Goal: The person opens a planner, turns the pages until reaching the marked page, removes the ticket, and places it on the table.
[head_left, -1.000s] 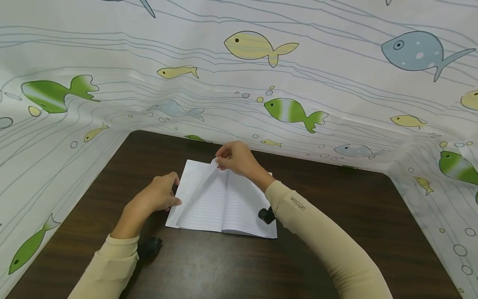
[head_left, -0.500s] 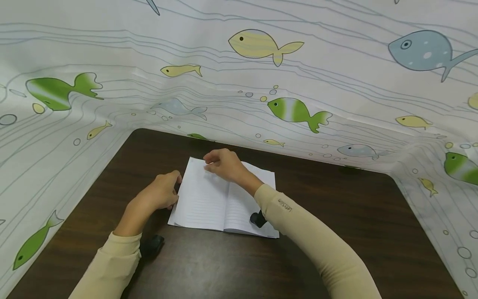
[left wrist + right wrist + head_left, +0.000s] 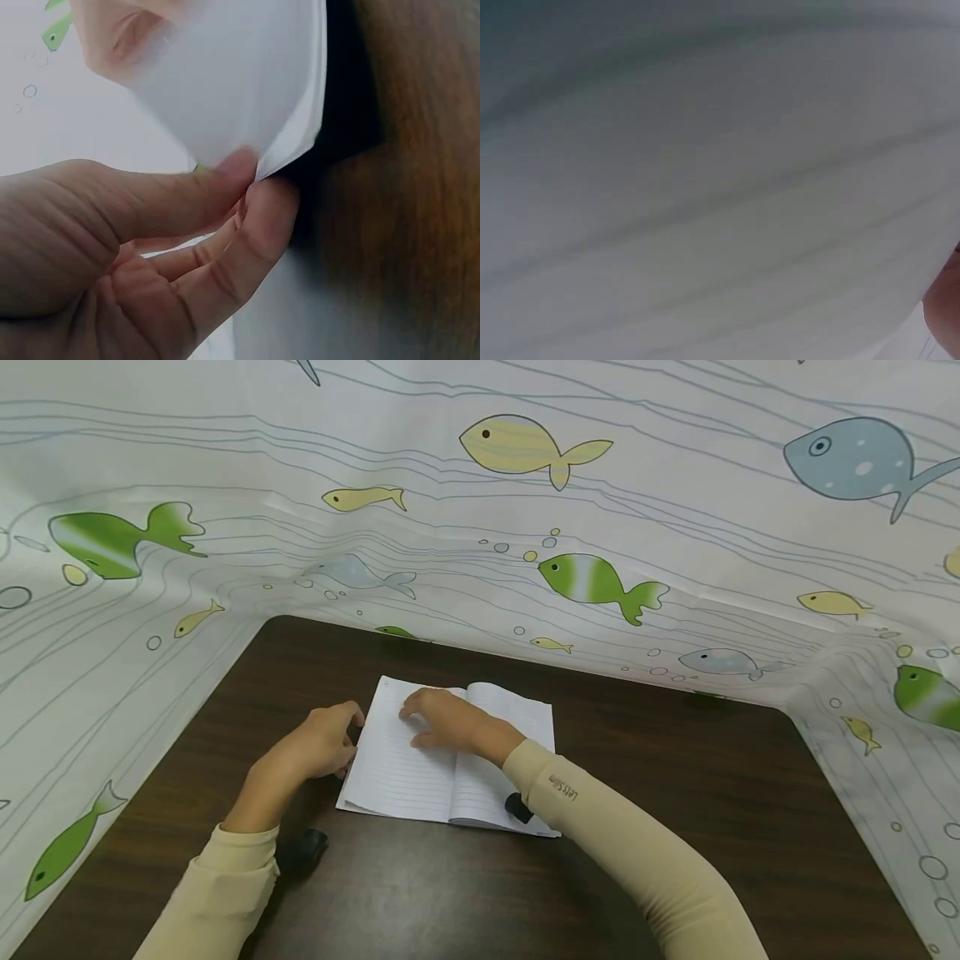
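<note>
An open notebook with lined white pages lies on the dark table. My left hand is at its left edge, and in the left wrist view the thumb and forefinger of the left hand pinch the edge of the notebook pages. Over the left page spreads my right hand, its fingers loosely bent and fingertips at the paper. A ruled page fills most of the right wrist view, blurred and very close, with a bit of the right hand at the lower right.
The dark wooden table has rounded far corners. A white sheet with printed fish rises behind it and along both sides. Black wrist devices show by the left wrist and under the right sleeve.
The page my right hand was lifting has gone over to the left and lies flat. That hand let it go and moved left and nearer, onto the left page. My left hand stays at the edge.
</note>
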The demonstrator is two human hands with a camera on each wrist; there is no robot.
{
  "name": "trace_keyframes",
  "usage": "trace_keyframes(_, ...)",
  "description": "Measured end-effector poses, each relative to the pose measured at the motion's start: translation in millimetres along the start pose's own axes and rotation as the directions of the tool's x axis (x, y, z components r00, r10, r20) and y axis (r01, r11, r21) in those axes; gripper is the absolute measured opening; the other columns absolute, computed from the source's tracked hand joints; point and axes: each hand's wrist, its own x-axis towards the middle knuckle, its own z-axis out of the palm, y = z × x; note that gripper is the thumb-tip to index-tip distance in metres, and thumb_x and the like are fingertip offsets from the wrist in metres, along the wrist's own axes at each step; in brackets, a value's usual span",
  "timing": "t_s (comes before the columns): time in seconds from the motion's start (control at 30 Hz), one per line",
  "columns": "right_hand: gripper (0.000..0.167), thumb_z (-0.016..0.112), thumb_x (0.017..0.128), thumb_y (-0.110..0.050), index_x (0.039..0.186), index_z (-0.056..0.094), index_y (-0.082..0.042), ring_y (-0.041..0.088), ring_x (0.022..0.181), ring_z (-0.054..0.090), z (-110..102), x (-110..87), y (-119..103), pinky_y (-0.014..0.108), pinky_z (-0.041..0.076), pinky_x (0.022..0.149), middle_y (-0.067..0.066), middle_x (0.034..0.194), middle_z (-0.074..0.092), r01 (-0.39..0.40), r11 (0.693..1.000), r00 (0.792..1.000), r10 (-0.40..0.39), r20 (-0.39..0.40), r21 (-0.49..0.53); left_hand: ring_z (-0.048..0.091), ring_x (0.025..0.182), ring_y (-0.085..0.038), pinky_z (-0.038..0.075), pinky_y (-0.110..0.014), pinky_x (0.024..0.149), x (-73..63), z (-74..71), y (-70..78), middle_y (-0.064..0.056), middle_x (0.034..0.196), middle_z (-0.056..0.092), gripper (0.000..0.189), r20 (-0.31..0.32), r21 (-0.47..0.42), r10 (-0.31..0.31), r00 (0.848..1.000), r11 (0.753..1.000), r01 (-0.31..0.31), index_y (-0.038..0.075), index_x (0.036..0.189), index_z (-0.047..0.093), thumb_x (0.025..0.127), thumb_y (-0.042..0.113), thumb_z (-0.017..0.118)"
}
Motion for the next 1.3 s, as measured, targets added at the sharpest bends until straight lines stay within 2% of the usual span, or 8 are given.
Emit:
trace_keyframes(0.13,0.046,0.079,0.100,-0.014,0.143,0.067,-0.004,0.024,0.152,0.051,0.9,-0.7,-2.6,0.033,0.038,0.126,0.011,0.156,0.061,0.003,0.999,1.000,-0.002,0.001,-0.045,0.074,0.070,-0.021,0.063,-0.040,0.069,-1.6,-2.7,-2.0,-0.022,0.093,0.071,0.032,0.014,-0.077,0.025,1.000,0.997,-0.024,-0.017,0.138,0.048,0.110,-0.001,0.049)
trace_keyframes(0.23,0.046,0.079,0.100,-0.014,0.143,0.067,-0.004,0.024,0.152,0.052,0.2,-1.2,-3.3,0.033,0.039,0.126,0.011,0.156,0.061,0.004,0.999,1.000,-0.004,0.001,-0.055,0.075,0.070,-0.022,0.063,-0.041,0.070,-2.9,-4.9,-3.0,-0.023,0.094,0.072,0.036,0.017,-0.081,0.050,0.999,0.996,-0.048,-0.018,0.136,0.049,0.109,0.004,0.057)
trace_keyframes(0.33,0.046,0.079,0.100,-0.014,0.143,0.067,-0.004,0.024,0.152,0.052,-0.6,-1.8,-3.6,0.033,0.038,0.126,0.011,0.156,0.061,0.004,0.998,1.000,-0.004,0.001,-0.056,0.076,0.070,-0.022,0.062,-0.041,0.070,-3.2,-5.2,-1.9,-0.023,0.095,0.074,0.049,0.014,-0.058,0.043,0.999,0.997,-0.042,-0.016,0.135,0.048,0.100,0.004,0.074)
trace_keyframes(0.4,0.046,0.078,0.100,-0.015,0.143,0.067,-0.004,0.024,0.152,0.051,-0.5,-2.1,-3.8,0.033,0.038,0.126,0.011,0.156,0.061,0.004,0.998,1.000,-0.004,0.002,-0.055,0.075,0.070,-0.022,0.061,-0.041,0.070,-2.3,-3.5,-0.8,-0.023,0.095,0.073,0.054,0.009,-0.043,0.022,1.000,0.999,-0.022,-0.015,0.135,0.047,0.095,0.002,0.079)
trace_keyframes(0.7,0.046,0.078,0.101,-0.017,0.143,0.066,-0.003,0.023,0.150,0.053,-1.6,-3.2,-3.9,0.033,0.040,0.125,0.010,0.154,0.063,-0.009,0.995,1.000,0.010,0.016,-0.096,0.073,0.072,-0.023,0.057,-0.039,0.069,0.9,1.1,3.9,-0.021,0.095,0.072,0.057,-0.002,0.027,-0.033,0.999,0.999,0.033,-0.012,0.135,0.046,0.092,0.001,0.082)
trace_keyframes(0.87,0.048,0.079,0.099,-0.016,0.143,0.067,-0.002,0.025,0.145,0.059,-13.9,-9.6,-1.0,0.037,0.044,0.122,0.011,0.149,0.067,-0.051,0.998,0.999,0.051,-0.003,-0.036,0.072,0.071,-0.023,0.056,-0.038,0.068,1.1,0.9,4.9,-0.020,0.093,0.072,0.058,-0.008,0.031,-0.040,0.999,0.999,0.040,-0.011,0.135,0.046,0.092,0.001,0.082)
trace_keyframes(1.07,0.046,0.079,0.099,-0.013,0.141,0.067,0.000,0.028,0.128,0.071,-37.0,-24.5,8.0,0.038,0.055,0.109,0.014,0.140,0.072,-0.121,0.992,0.990,0.124,-0.067,0.043,0.072,0.071,-0.023,0.056,-0.038,0.068,0.8,1.5,6.0,-0.021,0.094,0.072,0.058,-0.013,0.029,-0.041,0.999,0.999,0.042,-0.012,0.136,0.046,0.092,0.000,0.082)
trace_keyframes(1.3,0.045,0.079,0.099,-0.015,0.140,0.068,0.001,0.028,0.125,0.070,-57.4,-35.3,20.8,0.037,0.055,0.108,0.015,0.135,0.074,-0.206,0.977,0.973,0.211,-0.090,0.060,0.071,0.072,-0.024,0.055,-0.038,0.069,1.2,2.1,5.4,-0.022,0.095,0.072,0.058,-0.006,0.023,-0.034,0.999,0.999,0.034,-0.012,0.136,0.045,0.092,0.001,0.081)
